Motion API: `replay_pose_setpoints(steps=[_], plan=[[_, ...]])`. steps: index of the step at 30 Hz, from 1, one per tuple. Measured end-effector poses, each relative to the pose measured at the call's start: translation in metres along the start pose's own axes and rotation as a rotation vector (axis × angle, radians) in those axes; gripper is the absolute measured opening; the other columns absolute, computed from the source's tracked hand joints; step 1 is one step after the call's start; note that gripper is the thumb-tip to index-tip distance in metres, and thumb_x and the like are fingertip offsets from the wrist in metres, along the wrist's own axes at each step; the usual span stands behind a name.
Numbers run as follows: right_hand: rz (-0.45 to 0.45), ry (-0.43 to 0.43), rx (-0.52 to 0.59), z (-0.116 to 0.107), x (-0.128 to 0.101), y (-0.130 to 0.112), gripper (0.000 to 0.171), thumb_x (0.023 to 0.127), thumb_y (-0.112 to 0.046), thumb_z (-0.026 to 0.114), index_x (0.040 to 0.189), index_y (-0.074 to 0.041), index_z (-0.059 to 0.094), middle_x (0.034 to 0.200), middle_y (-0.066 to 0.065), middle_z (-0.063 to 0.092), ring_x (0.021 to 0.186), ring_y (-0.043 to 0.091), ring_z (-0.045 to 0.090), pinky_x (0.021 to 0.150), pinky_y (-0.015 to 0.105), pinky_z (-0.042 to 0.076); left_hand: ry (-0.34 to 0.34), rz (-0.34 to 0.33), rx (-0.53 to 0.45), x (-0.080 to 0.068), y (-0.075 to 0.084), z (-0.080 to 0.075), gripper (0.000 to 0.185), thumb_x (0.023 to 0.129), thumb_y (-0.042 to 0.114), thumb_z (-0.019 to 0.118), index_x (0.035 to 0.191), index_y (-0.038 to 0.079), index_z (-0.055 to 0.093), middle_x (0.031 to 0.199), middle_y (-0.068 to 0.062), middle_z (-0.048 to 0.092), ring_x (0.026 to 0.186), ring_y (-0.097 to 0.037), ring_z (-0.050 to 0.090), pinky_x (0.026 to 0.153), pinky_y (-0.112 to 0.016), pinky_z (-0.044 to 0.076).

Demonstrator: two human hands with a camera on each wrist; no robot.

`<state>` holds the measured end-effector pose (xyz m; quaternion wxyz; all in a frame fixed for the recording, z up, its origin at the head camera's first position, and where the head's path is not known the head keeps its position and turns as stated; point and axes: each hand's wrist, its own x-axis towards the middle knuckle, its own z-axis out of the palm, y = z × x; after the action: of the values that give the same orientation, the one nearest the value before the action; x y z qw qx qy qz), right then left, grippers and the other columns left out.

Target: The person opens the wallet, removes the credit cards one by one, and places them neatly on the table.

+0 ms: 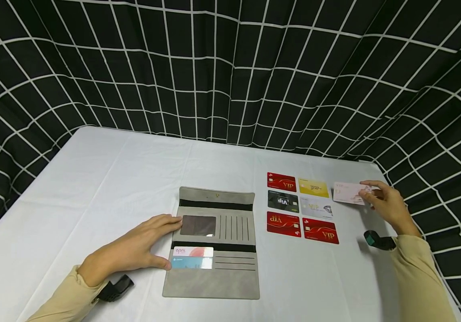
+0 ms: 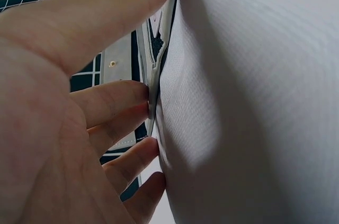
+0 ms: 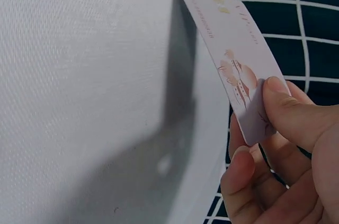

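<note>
An unfolded grey wallet [image 1: 236, 284] lies on the white tablecloth, with a pink card [image 1: 193, 252] and a blue card [image 1: 192, 262] in its left slots. My left hand [image 1: 137, 243] rests at the wallet's left edge, fingers spread and fairly straight; in the left wrist view the fingertips [image 2: 153, 147] meet that edge. Out to the right, my right hand [image 1: 389, 205] pinches a pale pink VIP card [image 1: 348, 193] by its right end, thumb on top. In the right wrist view that card [image 3: 233, 54] is tilted above the cloth and casts a shadow.
Between wallet and right hand lie several cards in two columns: red [image 1: 281, 182], gold [image 1: 313, 188], black [image 1: 283, 201], silver [image 1: 316, 208], and two more reds [image 1: 284, 224] [image 1: 320, 230]. A black curtain with white grid lines [image 1: 214, 67] hangs behind the table.
</note>
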<state>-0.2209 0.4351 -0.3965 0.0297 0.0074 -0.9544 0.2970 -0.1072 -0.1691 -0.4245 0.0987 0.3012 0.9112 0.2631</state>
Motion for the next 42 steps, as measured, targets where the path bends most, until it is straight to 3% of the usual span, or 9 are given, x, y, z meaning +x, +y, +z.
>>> replay_pose_setpoints(steps=[3,6,12,17,20,24,32,42], plan=[[-0.001,-0.001,-0.038,0.002,0.003,0.003,0.042,0.101,-0.022,0.057,0.134,0.004,0.054,0.103,0.02,0.066,0.073,-0.011,0.05,0.056,0.018,0.048,0.002,0.002,0.002,0.0,-0.001,0.0,0.091,0.075,0.053,0.077,0.145,0.002,0.049,0.153,-0.01,0.044,0.142,-0.036,0.038,0.112,-0.059,0.034],[-0.002,-0.006,-0.081,0.004,0.006,0.004,0.042,0.101,-0.021,0.056,0.133,0.007,0.054,0.11,0.032,0.06,0.077,-0.004,0.052,0.056,0.015,0.045,0.003,0.003,0.004,0.0,-0.001,0.001,0.091,0.075,0.055,0.076,0.145,0.002,0.049,0.153,-0.009,0.044,0.142,-0.036,0.038,0.112,-0.059,0.034],[0.089,-0.11,-0.074,0.004,0.013,0.001,0.053,0.1,-0.016,0.048,0.142,0.014,0.037,0.124,0.039,0.05,0.093,0.027,0.059,0.058,0.014,0.046,0.0,0.0,0.001,0.0,-0.002,0.001,0.092,0.075,0.055,0.077,0.145,0.003,0.048,0.153,-0.01,0.044,0.142,-0.035,0.038,0.112,-0.059,0.034],[0.121,-0.118,-0.088,0.005,0.014,-0.001,0.062,0.099,-0.019,0.052,0.146,0.015,0.031,0.13,0.041,0.044,0.108,0.049,0.051,0.063,0.014,0.041,-0.005,-0.007,-0.004,0.0,-0.002,0.0,0.092,0.075,0.054,0.077,0.145,0.002,0.048,0.154,-0.01,0.043,0.142,-0.035,0.037,0.113,-0.06,0.033],[0.108,-0.097,-0.1,0.007,0.013,-0.001,0.061,0.1,-0.022,0.052,0.146,0.013,0.033,0.131,0.041,0.043,0.111,0.053,0.05,0.072,0.031,0.05,-0.006,-0.007,-0.003,0.0,-0.002,0.0,0.092,0.075,0.055,0.076,0.145,0.002,0.048,0.154,-0.01,0.043,0.142,-0.035,0.037,0.113,-0.06,0.033],[0.079,-0.072,-0.11,0.01,0.013,0.002,0.059,0.101,-0.022,0.052,0.146,0.012,0.034,0.13,0.042,0.044,0.11,0.056,0.05,0.082,0.057,0.049,-0.007,-0.007,0.0,0.0,-0.002,0.0,0.092,0.075,0.055,0.076,0.145,0.002,0.048,0.154,-0.01,0.043,0.142,-0.036,0.037,0.113,-0.06,0.034],[0.08,-0.01,-0.121,0.016,0.018,0.007,0.056,0.1,-0.019,0.054,0.143,0.013,0.038,0.127,0.044,0.049,0.109,0.059,0.054,0.087,0.064,0.048,-0.008,-0.006,-0.002,0.001,-0.003,0.001,0.091,0.075,0.053,0.077,0.145,0.002,0.048,0.154,-0.01,0.043,0.143,-0.036,0.037,0.113,-0.06,0.033],[0.136,-0.055,-0.119,0.021,0.02,0.007,0.056,0.103,-0.022,0.048,0.147,0.01,0.034,0.135,0.043,0.044,0.12,0.06,0.048,0.092,0.065,0.048,-0.008,-0.01,0.002,0.001,-0.004,0.002,0.091,0.075,0.053,0.077,0.145,0.003,0.048,0.154,-0.01,0.044,0.142,-0.035,0.037,0.113,-0.059,0.034]])
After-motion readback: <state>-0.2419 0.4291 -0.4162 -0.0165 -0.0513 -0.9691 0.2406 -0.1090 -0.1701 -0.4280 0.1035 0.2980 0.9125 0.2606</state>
